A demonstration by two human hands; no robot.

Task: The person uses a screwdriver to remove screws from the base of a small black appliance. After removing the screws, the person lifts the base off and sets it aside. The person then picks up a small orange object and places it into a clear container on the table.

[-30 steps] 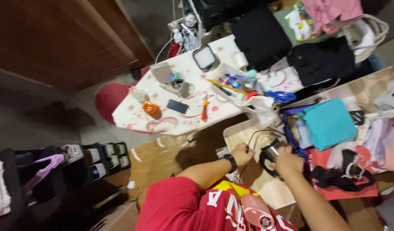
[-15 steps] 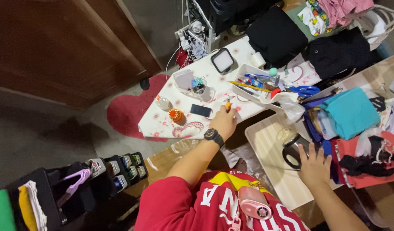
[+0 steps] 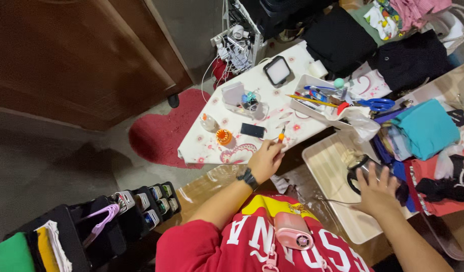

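Left hand (image 3: 266, 160) pinches orange-handled tool (image 3: 281, 135) upright off table (image 3: 211, 143) — right hand (image 3: 377, 189), fingers spread, steadies black coiled object (image 3: 357, 168) on tray (image 3: 328, 161).

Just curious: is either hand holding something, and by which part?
The left hand pinches a small orange-handled tool by its lower end. The right hand rests on a dark round object.
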